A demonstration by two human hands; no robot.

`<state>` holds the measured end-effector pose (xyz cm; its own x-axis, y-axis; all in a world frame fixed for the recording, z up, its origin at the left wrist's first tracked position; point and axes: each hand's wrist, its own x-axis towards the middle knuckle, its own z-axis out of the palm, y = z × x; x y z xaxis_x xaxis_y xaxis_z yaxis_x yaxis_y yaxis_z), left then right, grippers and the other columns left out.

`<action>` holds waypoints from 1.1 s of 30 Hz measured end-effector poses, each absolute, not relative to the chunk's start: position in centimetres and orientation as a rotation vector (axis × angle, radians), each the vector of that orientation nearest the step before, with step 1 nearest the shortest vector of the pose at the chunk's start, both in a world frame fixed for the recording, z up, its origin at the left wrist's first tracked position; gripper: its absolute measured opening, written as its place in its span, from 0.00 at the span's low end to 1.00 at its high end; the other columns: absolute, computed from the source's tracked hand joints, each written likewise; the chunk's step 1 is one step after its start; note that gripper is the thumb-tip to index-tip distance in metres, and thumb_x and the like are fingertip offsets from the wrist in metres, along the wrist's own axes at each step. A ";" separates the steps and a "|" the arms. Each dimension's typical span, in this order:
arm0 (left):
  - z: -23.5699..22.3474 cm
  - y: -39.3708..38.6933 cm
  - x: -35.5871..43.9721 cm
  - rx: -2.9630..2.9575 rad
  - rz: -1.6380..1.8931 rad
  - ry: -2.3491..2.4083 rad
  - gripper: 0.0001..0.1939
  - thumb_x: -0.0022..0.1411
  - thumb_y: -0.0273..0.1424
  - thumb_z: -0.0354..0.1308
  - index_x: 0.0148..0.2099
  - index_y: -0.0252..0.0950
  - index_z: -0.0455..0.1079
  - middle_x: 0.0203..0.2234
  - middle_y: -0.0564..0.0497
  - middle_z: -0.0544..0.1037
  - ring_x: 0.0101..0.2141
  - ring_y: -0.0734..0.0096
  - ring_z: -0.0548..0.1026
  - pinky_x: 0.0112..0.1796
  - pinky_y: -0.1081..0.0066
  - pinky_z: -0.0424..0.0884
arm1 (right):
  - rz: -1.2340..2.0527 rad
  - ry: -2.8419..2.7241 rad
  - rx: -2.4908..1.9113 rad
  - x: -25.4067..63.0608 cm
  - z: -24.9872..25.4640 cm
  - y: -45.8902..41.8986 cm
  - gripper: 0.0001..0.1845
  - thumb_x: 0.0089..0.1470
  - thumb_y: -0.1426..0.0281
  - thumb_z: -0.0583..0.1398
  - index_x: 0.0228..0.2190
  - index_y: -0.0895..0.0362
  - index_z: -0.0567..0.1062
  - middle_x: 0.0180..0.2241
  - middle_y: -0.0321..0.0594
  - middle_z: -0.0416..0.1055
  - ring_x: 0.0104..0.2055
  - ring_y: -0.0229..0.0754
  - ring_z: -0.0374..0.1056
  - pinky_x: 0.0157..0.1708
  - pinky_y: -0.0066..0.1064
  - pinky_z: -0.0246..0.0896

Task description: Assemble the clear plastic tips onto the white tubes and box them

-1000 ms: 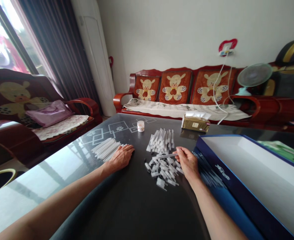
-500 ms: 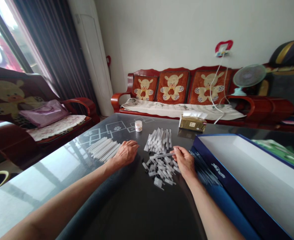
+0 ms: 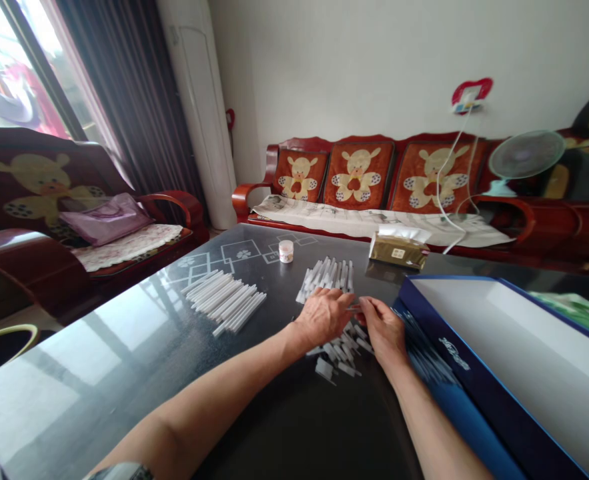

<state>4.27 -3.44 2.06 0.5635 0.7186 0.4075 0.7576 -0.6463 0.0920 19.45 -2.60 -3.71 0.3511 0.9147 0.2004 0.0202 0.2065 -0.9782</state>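
My two hands meet above the middle of the dark table. Between the fingertips of my right hand point(image 3: 385, 329) is a slim translucent pen point(image 3: 355, 308), only a short bit of it visible. My left hand point(image 3: 324, 313) closes over the pen's other end, which its fingers hide. Beneath both hands lies a loose pile of small whitish pen caps point(image 3: 341, 350), some with dark ends. Just behind my left hand rests a bundle of translucent pens point(image 3: 331, 272). White pen barrels point(image 3: 227, 300) lie side by side to the left.
A small round tub point(image 3: 286, 252) and a tissue box point(image 3: 399, 250) stand toward the back of the table point(image 3: 139, 373). On the right is a large blue open box point(image 3: 494, 333), with thin dark sticks point(image 3: 427, 350) along its near side. A sofa point(image 3: 364, 180) is behind.
My left hand has moved right, from beside the white barrels to the pen in my right hand. The view has turned slightly left.
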 end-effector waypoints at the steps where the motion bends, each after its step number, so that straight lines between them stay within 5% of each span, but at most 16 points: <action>1: 2.3 -3.3 3.7 -2.706 -0.645 -1.275 0.16 0.64 0.36 0.50 0.52 0.36 0.65 0.39 0.44 0.75 0.41 0.61 0.74 0.45 0.63 0.68 | 0.810 -1.027 -1.202 19.4 -3.7 -2.6 0.24 0.42 0.52 0.64 0.34 0.58 0.76 0.27 0.41 0.76 0.25 0.42 0.71 0.26 0.31 0.67; 8: 1.7 -3.2 3.5 -2.815 -0.474 -1.409 0.15 0.63 0.34 0.50 0.51 0.36 0.65 0.38 0.45 0.75 0.36 0.64 0.75 0.37 0.67 0.71 | 0.820 -1.048 -1.211 19.1 -3.5 -2.7 0.25 0.40 0.51 0.65 0.33 0.59 0.76 0.26 0.42 0.77 0.27 0.45 0.72 0.28 0.33 0.69; 12: 1.0 -3.1 3.2 -2.721 -0.527 -1.380 0.13 0.67 0.29 0.43 0.47 0.38 0.67 0.34 0.48 0.74 0.36 0.67 0.73 0.38 0.69 0.69 | 0.920 -1.049 -1.122 19.0 -3.4 -3.0 0.24 0.45 0.49 0.62 0.33 0.57 0.76 0.26 0.41 0.77 0.29 0.45 0.73 0.31 0.34 0.69; 33: -2.3 -0.6 0.4 -2.588 -0.816 -1.181 0.14 0.67 0.34 0.45 0.49 0.39 0.69 0.31 0.50 0.73 0.33 0.68 0.70 0.39 0.70 0.67 | 0.794 -1.106 -1.227 15.6 -4.8 -3.5 0.23 0.48 0.54 0.59 0.40 0.57 0.73 0.35 0.45 0.77 0.39 0.48 0.73 0.42 0.38 0.66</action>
<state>0.41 -0.63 -2.25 0.5335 0.6423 0.5503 0.7422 -0.6676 0.0597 15.64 -3.54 -4.81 0.3055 0.9270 0.2176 0.0901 0.1993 -0.9758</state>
